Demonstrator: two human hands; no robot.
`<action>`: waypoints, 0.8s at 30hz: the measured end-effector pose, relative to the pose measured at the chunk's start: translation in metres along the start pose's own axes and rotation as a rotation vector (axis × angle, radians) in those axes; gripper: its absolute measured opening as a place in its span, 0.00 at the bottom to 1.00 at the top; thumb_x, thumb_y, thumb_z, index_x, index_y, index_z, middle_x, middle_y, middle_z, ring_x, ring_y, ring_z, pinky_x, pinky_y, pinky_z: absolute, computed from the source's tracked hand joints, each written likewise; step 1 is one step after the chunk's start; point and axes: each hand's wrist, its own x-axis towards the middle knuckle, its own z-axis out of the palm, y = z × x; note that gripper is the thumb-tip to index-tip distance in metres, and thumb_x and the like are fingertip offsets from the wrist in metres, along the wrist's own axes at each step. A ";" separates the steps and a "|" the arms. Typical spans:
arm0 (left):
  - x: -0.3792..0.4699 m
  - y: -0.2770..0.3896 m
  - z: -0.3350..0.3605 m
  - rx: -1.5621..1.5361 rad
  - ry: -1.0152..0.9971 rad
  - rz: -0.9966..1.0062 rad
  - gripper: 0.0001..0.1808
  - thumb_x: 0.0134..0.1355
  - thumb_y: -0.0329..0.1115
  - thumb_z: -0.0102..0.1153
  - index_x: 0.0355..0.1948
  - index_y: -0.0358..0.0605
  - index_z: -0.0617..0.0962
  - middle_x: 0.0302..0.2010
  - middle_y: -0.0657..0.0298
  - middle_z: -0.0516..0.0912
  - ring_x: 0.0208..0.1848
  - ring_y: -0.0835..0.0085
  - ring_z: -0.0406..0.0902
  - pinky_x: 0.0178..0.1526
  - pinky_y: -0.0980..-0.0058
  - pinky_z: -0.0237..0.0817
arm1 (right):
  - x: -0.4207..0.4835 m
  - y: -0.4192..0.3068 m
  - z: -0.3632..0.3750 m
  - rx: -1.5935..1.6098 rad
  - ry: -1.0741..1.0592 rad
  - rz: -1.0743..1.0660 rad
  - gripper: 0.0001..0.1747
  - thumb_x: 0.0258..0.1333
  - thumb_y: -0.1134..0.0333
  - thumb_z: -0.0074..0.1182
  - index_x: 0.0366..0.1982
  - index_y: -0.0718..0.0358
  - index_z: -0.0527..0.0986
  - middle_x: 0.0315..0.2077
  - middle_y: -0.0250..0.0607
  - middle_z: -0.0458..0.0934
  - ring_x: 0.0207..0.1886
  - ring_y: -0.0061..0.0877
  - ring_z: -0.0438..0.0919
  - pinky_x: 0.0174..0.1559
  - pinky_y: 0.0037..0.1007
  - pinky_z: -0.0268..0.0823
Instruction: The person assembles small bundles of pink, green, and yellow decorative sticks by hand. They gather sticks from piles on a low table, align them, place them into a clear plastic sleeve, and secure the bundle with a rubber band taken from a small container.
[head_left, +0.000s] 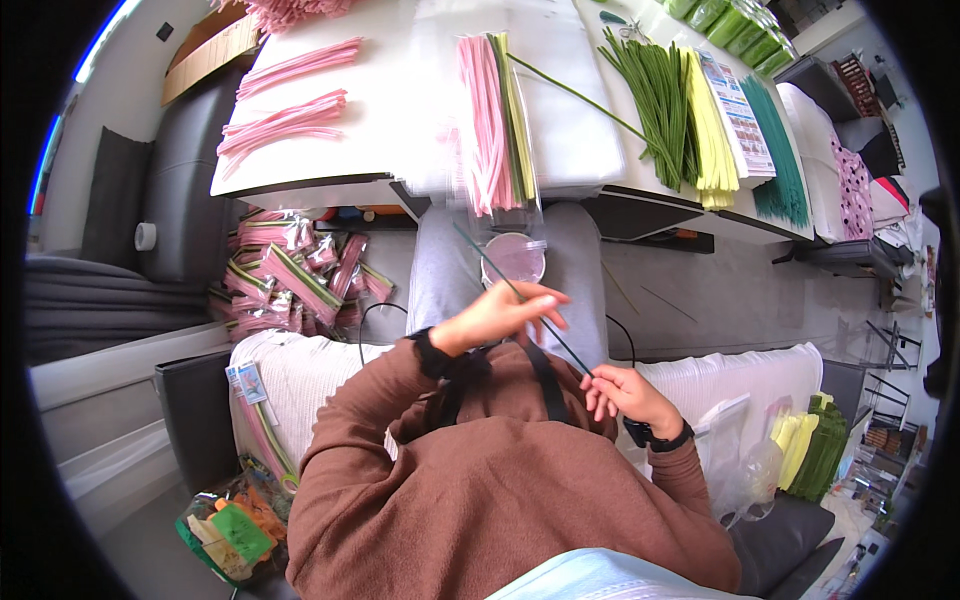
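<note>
A dark green chenille stem (491, 262) runs slantwise across my lap. My right hand (619, 391) pinches its lower end between thumb and fingers. Blurred, my left hand (517, 306) lies over the stem's middle, thumb and fingers around it. Beyond my hands, a clear plastic bag (534, 172) holds pink, dark green, olive and yellow stems (487, 127) and overhangs the table's front edge. A single green stem (574, 94) slants from the bag to a bundle of green stems (652, 112). Below the bag, a round tub (514, 259) sits between my legs.
Pink stem bundles (289, 124) lie on the white table (375, 142) at left. Yellow stems (709, 127), printed cards (735, 112) and teal stems (776, 157) lie at right. Packed bags of stems (300, 281) are heaped on the floor at left. More stems (814, 450) stand on the seat at right.
</note>
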 end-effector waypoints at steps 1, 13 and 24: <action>-0.007 0.001 -0.014 0.061 0.086 -0.062 0.22 0.66 0.46 0.50 0.48 0.37 0.78 0.33 0.65 0.84 0.21 0.83 0.75 0.24 0.84 0.66 | -0.009 0.005 -0.005 -0.055 0.005 0.040 0.11 0.67 0.67 0.38 0.40 0.65 0.71 0.25 0.34 0.78 0.21 0.16 0.76 0.22 0.16 0.63; -0.003 -0.013 -0.057 0.982 0.945 -0.147 0.23 0.53 0.51 0.62 0.19 0.39 0.78 0.17 0.53 0.78 0.20 0.60 0.76 0.25 0.67 0.65 | -0.011 0.032 0.003 0.156 0.021 -0.019 0.10 0.67 0.67 0.36 0.36 0.66 0.67 0.26 0.41 0.78 0.15 0.17 0.71 0.20 0.17 0.63; 0.012 -0.025 -0.049 0.602 0.706 0.061 0.16 0.62 0.38 0.54 0.24 0.35 0.78 0.15 0.63 0.75 0.18 0.79 0.71 0.21 0.78 0.58 | 0.020 0.022 0.019 0.415 0.022 -0.123 0.11 0.69 0.63 0.36 0.36 0.63 0.66 0.29 0.47 0.79 0.16 0.18 0.71 0.20 0.15 0.61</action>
